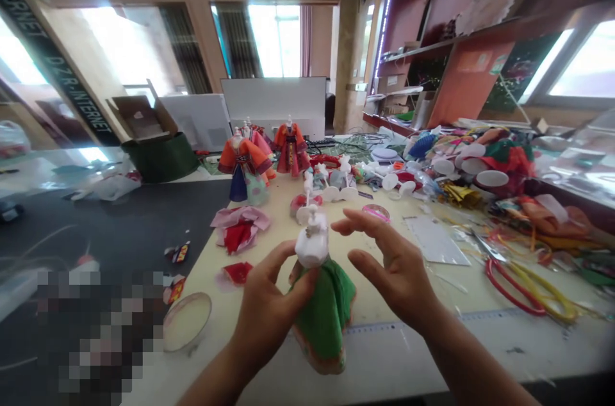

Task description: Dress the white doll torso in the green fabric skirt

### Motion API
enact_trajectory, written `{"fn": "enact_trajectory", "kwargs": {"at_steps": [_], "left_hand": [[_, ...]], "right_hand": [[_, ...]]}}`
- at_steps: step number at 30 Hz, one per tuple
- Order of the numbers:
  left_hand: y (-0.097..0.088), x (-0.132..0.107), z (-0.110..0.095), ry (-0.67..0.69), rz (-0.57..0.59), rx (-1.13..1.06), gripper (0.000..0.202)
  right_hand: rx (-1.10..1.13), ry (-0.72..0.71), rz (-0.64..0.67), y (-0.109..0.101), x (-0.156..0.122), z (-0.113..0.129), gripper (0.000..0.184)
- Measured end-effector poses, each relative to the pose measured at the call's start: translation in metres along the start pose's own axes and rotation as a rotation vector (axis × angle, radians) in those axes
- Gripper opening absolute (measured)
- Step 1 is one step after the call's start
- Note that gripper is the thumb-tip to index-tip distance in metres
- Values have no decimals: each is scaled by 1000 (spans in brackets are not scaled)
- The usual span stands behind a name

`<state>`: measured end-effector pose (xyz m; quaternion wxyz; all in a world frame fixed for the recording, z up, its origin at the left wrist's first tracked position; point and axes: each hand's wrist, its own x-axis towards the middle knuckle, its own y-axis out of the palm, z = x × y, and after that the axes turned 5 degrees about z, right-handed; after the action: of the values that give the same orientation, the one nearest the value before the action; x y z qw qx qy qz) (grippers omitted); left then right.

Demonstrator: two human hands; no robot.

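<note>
Currently the left hand holds a small white figure-shaped stand in a green cloth skirt near the front of the cream-coloured worktop. Its fingers are closed around the waist, the thumb lying across the top of the green cloth. The skirt hangs below, its lower hem edged with pale orange trim; whether that hem touches the worktop I cannot tell.

Just to the right of the figure, the right hand is raised with fingers parted and curved, a clear gap between them and the white torso; it has hold of nothing.

Left of the left hand, a small red cloth piece lies near, with a pink and red cloth bundle farther back by the worktop's left edge. A round, pale disc-like piece with a thin rim sits along that edge.

Open room shows between the right forearm and the front edge, crossed by a long, clear ruler. Beyond the right hand lie a white rectangular sheet and metal scissors with red and yellow handles, well apart from the figure. Behind, small orange-robed figures stand upright.
</note>
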<state>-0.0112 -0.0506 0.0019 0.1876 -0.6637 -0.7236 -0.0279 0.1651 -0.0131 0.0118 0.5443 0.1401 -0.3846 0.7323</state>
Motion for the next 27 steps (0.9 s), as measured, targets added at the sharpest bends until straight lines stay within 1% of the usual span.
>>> {"fn": "enact_trajectory", "kwargs": {"at_steps": [1, 3, 6, 15, 23, 27], "left_hand": [[0, 0, 0, -2, -7, 5, 26], [1, 0, 0, -2, -9, 5, 26], [3, -1, 0, -11, -10, 1, 25], [3, 0, -5, -42, 5, 53, 27], [4, 1, -7, -45, 8, 76, 29], [4, 2, -7, -52, 14, 77, 29]], "right_hand": [[-9, -10, -39, 2, -4, -2, 32], [-39, -39, -69, 7, -9, -4, 19], [-60, -39, -72, 14, -14, -4, 11], [-46, 56, -60, 17, -9, -2, 8], [-50, 126, 12, 11, -3, 5, 11], [-62, 158, 39, 10, -3, 5, 9]]}}
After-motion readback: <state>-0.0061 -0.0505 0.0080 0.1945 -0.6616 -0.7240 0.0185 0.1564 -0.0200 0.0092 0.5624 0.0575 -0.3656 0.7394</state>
